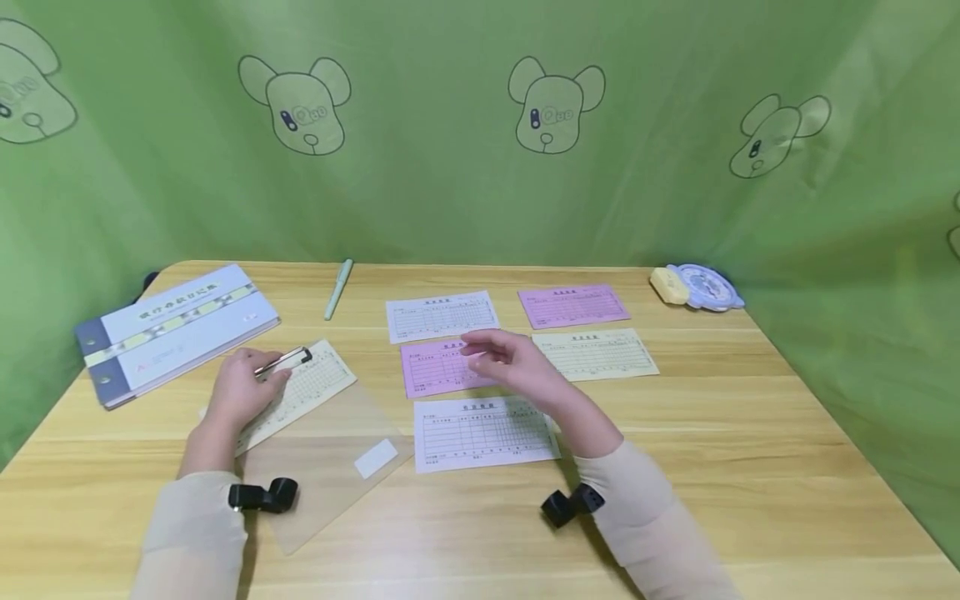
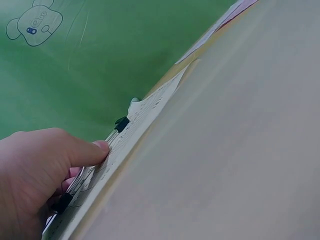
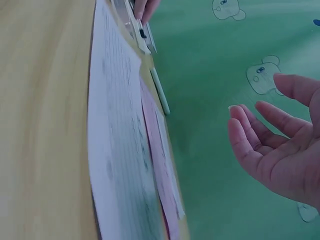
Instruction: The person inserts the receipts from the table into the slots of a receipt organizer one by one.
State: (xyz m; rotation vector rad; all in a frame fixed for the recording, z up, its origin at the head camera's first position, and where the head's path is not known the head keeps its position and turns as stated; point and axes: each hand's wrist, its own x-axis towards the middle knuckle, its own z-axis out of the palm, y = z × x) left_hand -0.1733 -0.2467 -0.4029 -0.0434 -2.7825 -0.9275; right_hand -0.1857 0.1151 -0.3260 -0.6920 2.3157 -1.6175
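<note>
My left hand is at the top of a clear clipboard, its thumb and fingers gripping the metal clip with black ends. A cream printed form lies on the board beneath the clip. In the left wrist view, the thumb presses on the clip between its two black ends, and the other fingers are mostly hidden behind it. My right hand holds nothing, fingers loosely bent, over the right part of a pink form. Nearer me lies a white form.
Farther back are another white form, a second pink form and a cream form. A ledger book sits at the left, with a pale green pen beside it. A yellow block touches a blue round item at back right.
</note>
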